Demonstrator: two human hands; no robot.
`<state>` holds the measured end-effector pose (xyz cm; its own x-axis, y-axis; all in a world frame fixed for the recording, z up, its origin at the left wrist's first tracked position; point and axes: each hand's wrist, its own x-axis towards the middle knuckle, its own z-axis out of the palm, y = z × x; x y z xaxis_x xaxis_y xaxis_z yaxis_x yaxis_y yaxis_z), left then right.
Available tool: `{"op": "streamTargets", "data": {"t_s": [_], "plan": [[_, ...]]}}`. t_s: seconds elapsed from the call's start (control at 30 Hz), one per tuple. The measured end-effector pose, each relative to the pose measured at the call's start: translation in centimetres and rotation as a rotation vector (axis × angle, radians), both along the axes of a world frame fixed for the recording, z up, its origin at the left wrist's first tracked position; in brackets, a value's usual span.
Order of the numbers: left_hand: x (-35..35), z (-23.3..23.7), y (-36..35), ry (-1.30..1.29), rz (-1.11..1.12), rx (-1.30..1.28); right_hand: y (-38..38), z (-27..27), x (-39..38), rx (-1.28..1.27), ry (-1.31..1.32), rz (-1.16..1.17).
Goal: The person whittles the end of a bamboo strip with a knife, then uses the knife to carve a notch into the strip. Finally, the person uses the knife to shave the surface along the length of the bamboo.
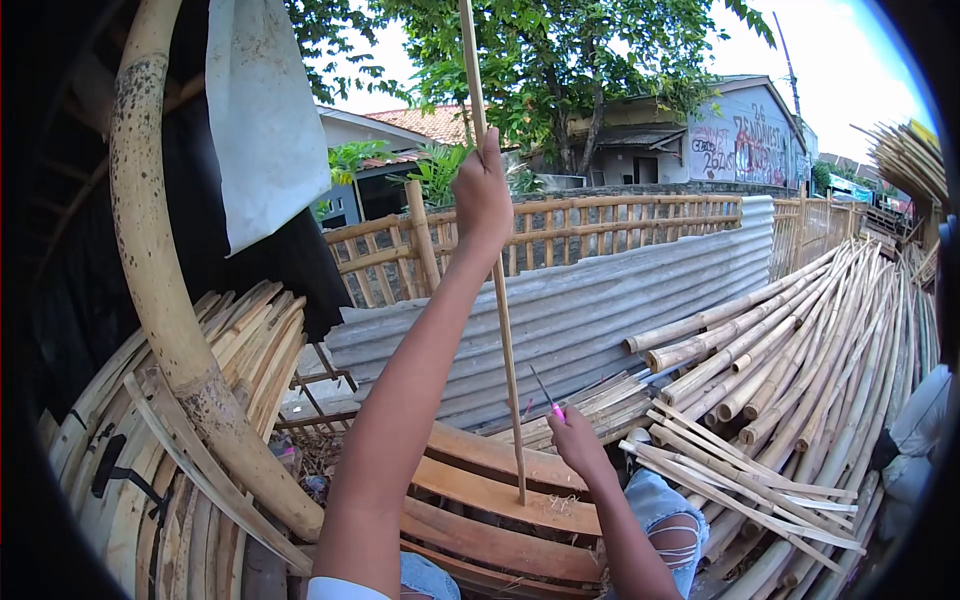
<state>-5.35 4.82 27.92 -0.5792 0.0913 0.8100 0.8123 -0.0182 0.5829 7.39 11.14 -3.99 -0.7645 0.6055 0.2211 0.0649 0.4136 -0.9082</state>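
Observation:
My left hand (484,190) is raised in front of me, its fingers wrapped round a long, thin bamboo strip (508,370). The strip stands nearly upright. Its lower end rests on a slatted wooden bench (470,487), beside a few pale shavings (563,503). Lower and to the right, my right hand (576,440) is closed round the pink handle of a knife (545,388). The narrow blade points up and to the left, apart from the strip.
Bamboo poles (780,350) are piled at right, with split strips (740,470) in front. A thick bamboo post (150,220) rises at left beside stacked split bamboo (250,350). Corrugated sheeting (600,300) and a bamboo fence (570,230) stand ahead.

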Motion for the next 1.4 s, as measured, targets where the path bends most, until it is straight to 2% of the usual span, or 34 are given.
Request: {"op": "streamTargets", "data": {"t_s": [0.03,0.07,0.13,0.2,0.23,0.27,0.33,0.37,0.4,0.43,0.53,0.57,0.63,0.77,0.87,0.93,0.97,1.0,1.07,1.1,1.17,1.2,1.27,1.33,1.4], "plan": [[0.5,0.0,0.0,0.006,-0.011,0.01,-0.8,2.7,1.3,0.147,-0.01,-0.037],[0.9,0.0,-0.2,0.002,-0.013,0.005,-1.0,4.5,2.0,0.142,-0.014,-0.039],[1.7,-0.1,-0.9,0.007,-0.091,-0.018,-1.3,7.6,3.1,0.3,0.023,0.029],[2.8,-0.3,-1.6,-0.011,-0.131,0.0,-2.9,12.3,5.0,0.207,0.037,0.065],[3.2,-0.4,-2.0,-0.017,-0.232,0.014,-3.7,14.4,5.7,0.119,0.06,0.096],[3.6,-0.4,-2.4,-0.023,-0.334,0.028,-4.3,16.0,6.3,0.114,0.056,0.101],[4.0,-0.7,-2.5,-0.008,-0.32,0.06,-5.2,18.3,6.6,0.227,0.169,0.092],[3.4,-0.8,-2.1,0.059,-0.226,0.095,-5.3,18.8,5.9,0.226,0.169,0.097],[3.5,-0.8,-2.1,0.125,-0.132,0.13,-5.3,19.1,5.1,0.284,0.294,0.078],[3.5,-0.9,-2.0,0.126,-0.129,0.13,-5.4,19.4,4.6,0.342,0.419,0.058],[4.2,-1.0,-1.6,0.149,-0.046,0.143,-5.9,20.1,3.9,0.285,0.488,0.098],[4.4,-0.9,-1.5,0.135,-0.05,0.125,-6.1,20.1,4.0,0.285,0.487,0.101],[4.2,-0.9,-1.3,0.118,-0.061,0.098,-6.7,19.7,4.5,0.168,0.259,0.097],[3.0,-0.9,-1.3,0.121,-0.039,0.117,-5.4,15.8,3.0,0.317,0.312,0.109],[2.0,-0.8,-0.6,0.101,-0.036,0.109,-4.7,17.9,2.5,0.297,0.263,0.155],[1.7,-0.9,-0.1,0.108,-0.083,0.116,-5.5,20.2,3.1,0.351,0.354,0.063],[1.5,-0.8,0.2,0.106,-0.087,0.112,-6.0,20.4,3.5,0.263,0.277,0.072],[1.1,-0.8,0.3,0.114,-0.139,0.149,-5.9,19.0,3.2,0.258,0.272,0.069],[0.3,-1.3,0.1,0.109,-0.194,0.18,-5.6,13.4,2.1,0.335,0.047,0.124],[-0.3,-1.2,-0.3,0.081,-0.265,0.187,-5.1,10.9,1.7,0.336,0.045,0.121],[0.0,-0.9,-0.9,-0.017,-0.412,0.199,-3.8,7.6,1.2,0.324,0.039,0.257],[-0.1,-0.9,-1.1,-0.01,-0.42,0.197,-3.8,8.6,1.3,0.324,0.046,0.249],[-0.2,-0.8,-1.3,-0.087,-0.652,0.164,-4.4,12.9,2.2,0.251,0.189,0.197],[0.2,-0.9,-0.8,-0.064,-0.662,0.177,-5.1,18.3,3.6,0.173,0.267,0.195],[0.4,-0.8,-0.7,-0.079,-0.745,0.177,-5.6,22.4,4.7,0.229,0.251,0.171]]}}
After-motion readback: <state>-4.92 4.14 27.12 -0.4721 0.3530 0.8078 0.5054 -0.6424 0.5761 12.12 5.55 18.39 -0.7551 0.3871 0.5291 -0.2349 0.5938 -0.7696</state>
